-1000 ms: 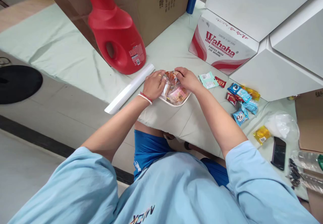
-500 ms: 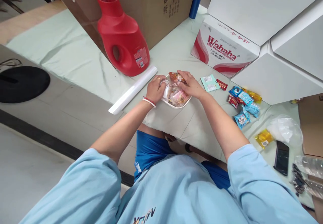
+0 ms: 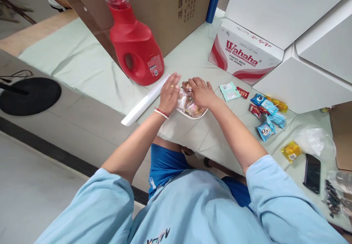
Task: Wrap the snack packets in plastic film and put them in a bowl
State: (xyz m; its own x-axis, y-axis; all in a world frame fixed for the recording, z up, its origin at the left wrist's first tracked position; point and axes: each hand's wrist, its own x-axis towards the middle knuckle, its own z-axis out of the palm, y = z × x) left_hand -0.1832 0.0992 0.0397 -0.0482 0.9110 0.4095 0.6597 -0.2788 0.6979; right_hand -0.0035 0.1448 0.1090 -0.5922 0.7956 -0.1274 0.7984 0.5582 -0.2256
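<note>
Head view: left hand (image 3: 169, 96) fingers spread flat beside the plate (image 3: 198, 114); right hand (image 3: 201, 93) fingers curled, pressing wrapped snacks (image 3: 187, 105).

Both forearms stretched forward, left hand (image 3: 169, 94) flat with fingers extended, right hand (image 3: 201, 91) curled, palm down

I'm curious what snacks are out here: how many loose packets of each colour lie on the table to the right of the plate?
Blue packets: 4
Red packets: 2
Yellow packets: 2
Green packet: 1
Total: 9, as far as the overlapping pile shows.
</note>
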